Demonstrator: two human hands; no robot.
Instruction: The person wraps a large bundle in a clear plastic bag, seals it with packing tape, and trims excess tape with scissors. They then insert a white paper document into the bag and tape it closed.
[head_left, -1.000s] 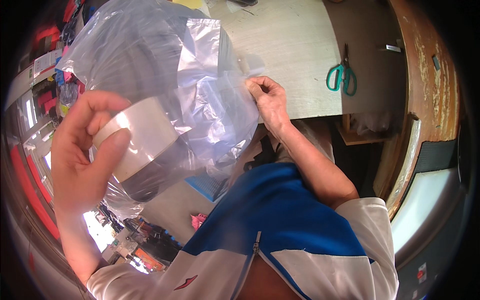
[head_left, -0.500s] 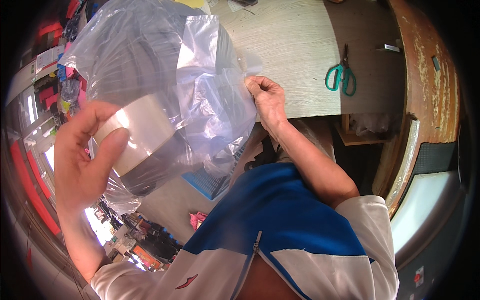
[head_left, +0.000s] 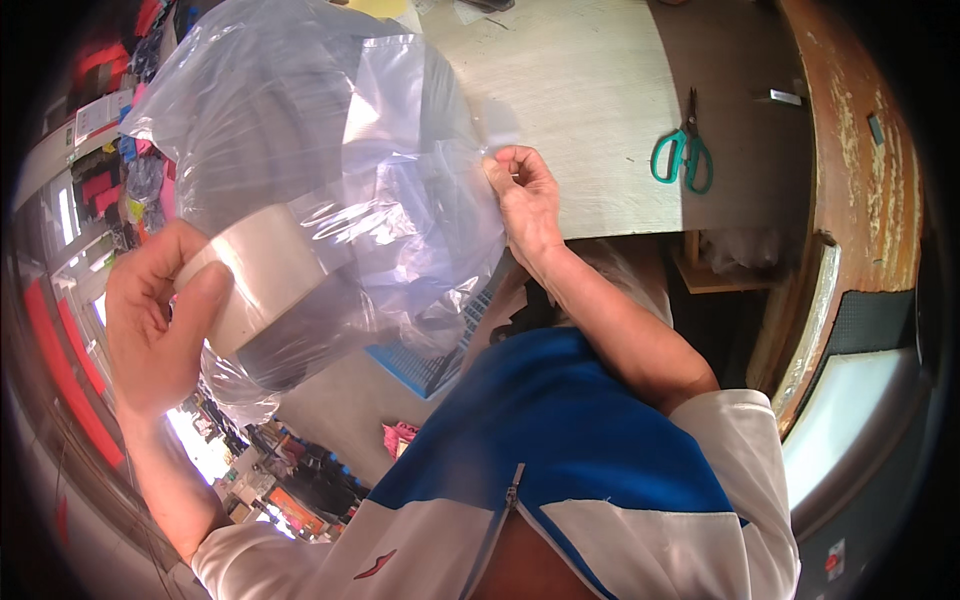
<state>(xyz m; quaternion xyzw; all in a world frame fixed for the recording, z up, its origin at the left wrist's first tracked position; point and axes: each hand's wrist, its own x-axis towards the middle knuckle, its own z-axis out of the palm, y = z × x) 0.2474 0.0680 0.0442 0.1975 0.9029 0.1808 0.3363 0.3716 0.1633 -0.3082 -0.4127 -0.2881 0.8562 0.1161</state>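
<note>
A large clear plastic bag [head_left: 270, 110] with grey contents bulges over the left part of the table. My left hand [head_left: 165, 310] grips a wide roll of clear packing tape [head_left: 270, 275], thumb on its face and fingers around its far side. From the roll, a shiny strip of tape [head_left: 350, 215] runs right across the bag's gathered plastic. At the bag's right edge, my right hand [head_left: 525, 205] is closed in a pinch on the thin plastic. Whether the tape's end is also between those fingertips, I cannot tell.
Green-handled scissors [head_left: 682, 155] lie on the table [head_left: 590, 90] at the right. Beyond them are a small metal piece [head_left: 784, 97] and a worn wooden panel [head_left: 865, 150]. A blue plastic basket [head_left: 405, 375] sits below the bag. Stacked coloured goods fill the far left.
My left hand and the tape roll have moved slightly left, with more tape strip showing over the bag. My right hand has shifted a little left, still pinching.
</note>
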